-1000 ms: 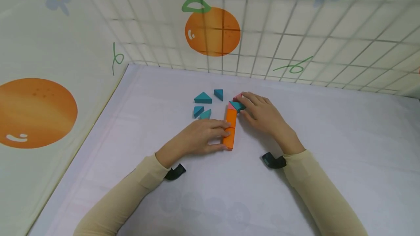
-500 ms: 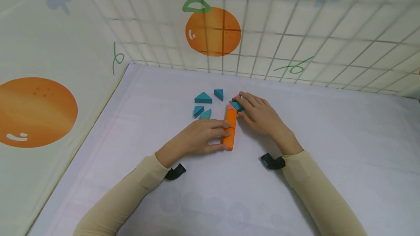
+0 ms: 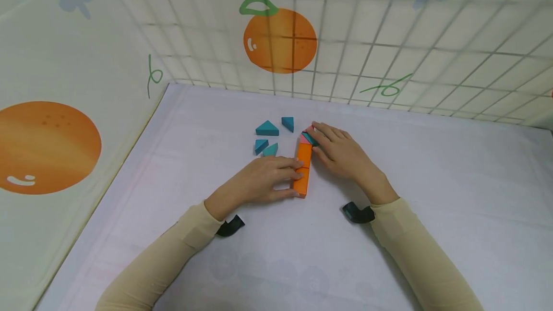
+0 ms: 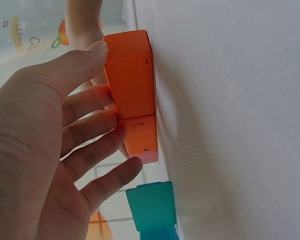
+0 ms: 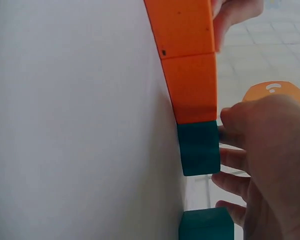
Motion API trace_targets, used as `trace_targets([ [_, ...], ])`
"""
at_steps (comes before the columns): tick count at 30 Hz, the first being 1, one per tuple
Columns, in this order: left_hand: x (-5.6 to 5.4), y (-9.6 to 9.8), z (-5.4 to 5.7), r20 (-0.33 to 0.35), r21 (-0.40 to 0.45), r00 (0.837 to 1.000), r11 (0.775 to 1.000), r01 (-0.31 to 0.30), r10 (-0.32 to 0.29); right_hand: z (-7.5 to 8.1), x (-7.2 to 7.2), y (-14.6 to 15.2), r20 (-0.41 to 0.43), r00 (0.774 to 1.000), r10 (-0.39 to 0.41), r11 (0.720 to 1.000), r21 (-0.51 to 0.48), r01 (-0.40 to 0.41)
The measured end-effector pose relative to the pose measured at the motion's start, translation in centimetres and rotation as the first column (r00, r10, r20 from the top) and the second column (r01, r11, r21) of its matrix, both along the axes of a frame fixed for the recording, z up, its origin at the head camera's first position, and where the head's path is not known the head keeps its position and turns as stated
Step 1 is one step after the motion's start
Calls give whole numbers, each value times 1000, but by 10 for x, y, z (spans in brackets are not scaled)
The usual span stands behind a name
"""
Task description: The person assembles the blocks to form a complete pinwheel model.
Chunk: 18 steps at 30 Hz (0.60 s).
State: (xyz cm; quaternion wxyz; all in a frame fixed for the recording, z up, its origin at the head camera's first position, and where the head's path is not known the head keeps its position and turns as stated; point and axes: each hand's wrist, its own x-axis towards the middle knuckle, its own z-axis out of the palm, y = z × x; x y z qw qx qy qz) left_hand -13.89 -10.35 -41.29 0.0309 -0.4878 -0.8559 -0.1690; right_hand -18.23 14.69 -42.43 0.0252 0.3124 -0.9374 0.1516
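Note:
Two orange blocks (image 3: 305,153) stand end to end in a row. My left hand (image 3: 264,179) touches them from the left. In the left wrist view its thumb rests at the near end of the orange row (image 4: 131,82), with the other fingers loosely along the side. A small pink triangular block (image 3: 304,139) sits at the row's far end. Against it lies a teal triangular block (image 3: 309,139), which my right hand (image 3: 342,154) holds between thumb and fingers. Another pink block (image 3: 308,129), partly under those fingertips, lies just beyond.
Left of the row lie several loose blue and teal triangles, among them a larger teal triangle (image 3: 267,129), a blue one (image 3: 287,124) and a light teal one (image 3: 270,149). A patterned backdrop (image 3: 367,37) rises behind the white table (image 3: 453,196).
My right hand has slid slightly left, bringing the teal triangular block and the far pink block closer against the row's end. My left hand has stayed on the orange blocks.

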Motion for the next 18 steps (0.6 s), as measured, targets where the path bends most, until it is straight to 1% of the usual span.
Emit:
trace_targets([
  [10,-1,0,1,8,-16,1000,1000,3,-3,-1,0,0,-7,1000,5,1000,-12,-6],
  [18,0,0,1,0,-4,1000,1000,9,-9,2,0,-1,-7,1000,9,1000,-9,-9],
])
